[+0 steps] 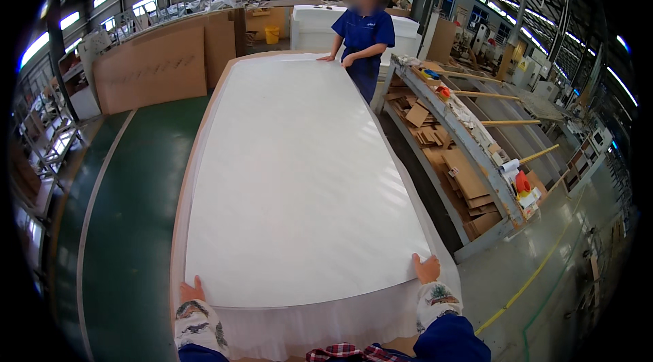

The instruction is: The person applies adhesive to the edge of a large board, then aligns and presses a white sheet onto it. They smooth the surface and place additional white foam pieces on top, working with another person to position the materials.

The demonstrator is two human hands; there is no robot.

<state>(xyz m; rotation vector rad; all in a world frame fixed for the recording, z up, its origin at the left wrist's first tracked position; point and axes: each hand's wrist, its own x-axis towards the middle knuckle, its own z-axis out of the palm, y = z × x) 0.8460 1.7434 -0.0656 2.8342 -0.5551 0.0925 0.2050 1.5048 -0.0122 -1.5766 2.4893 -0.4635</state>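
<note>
A large white panel [299,178] lies flat before me, long side running away from me. Under it a thin, translucent white sheet [292,328] spreads out past its near edge and sides. My left hand [192,290] is closed on the panel's near left corner, thumb pointing up. At the near right corner my right hand [426,269] grips the panel's edge, thumb raised as well. The fingertips of both hands are partly hidden. Across the far end stands a person in blue [364,29], with both hands at the panel's far right corner.
To the right, a metal-framed workbench [462,138] carries tools and tape rolls on top and brown board offcuts [466,175] below. Brown boards [153,63] lean at the far left, near a yellow bucket [272,35]. Green floor [146,178] runs along the left side.
</note>
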